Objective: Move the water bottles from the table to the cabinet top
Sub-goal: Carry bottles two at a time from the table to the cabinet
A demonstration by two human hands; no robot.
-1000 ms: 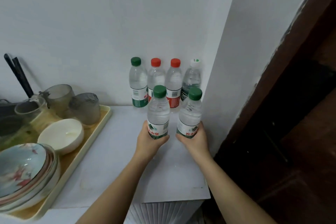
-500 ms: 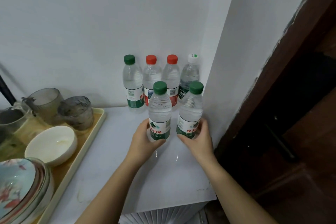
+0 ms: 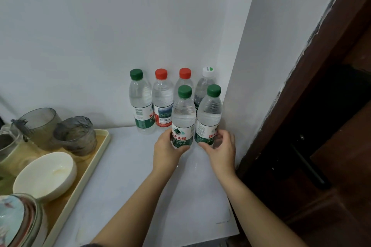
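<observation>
The left hand (image 3: 167, 151) gripped one green-capped bottle (image 3: 183, 114) by its lower label, and the right hand (image 3: 223, 148) curled its fingers round a second green-capped bottle (image 3: 209, 114) just beside the first. Both stood upright over the white cabinet top (image 3: 130, 176), just in front of the right half of the back row of four bottles (image 3: 162, 104), their bases hidden by the hands. A tray (image 3: 100, 147) of bowls and cups lay well to the left of that row.

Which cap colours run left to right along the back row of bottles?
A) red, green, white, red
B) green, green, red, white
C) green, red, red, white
C: green cap, first red cap, second red cap, white cap, behind the left front bottle held by the left hand and the right front bottle held by the right hand.
</observation>
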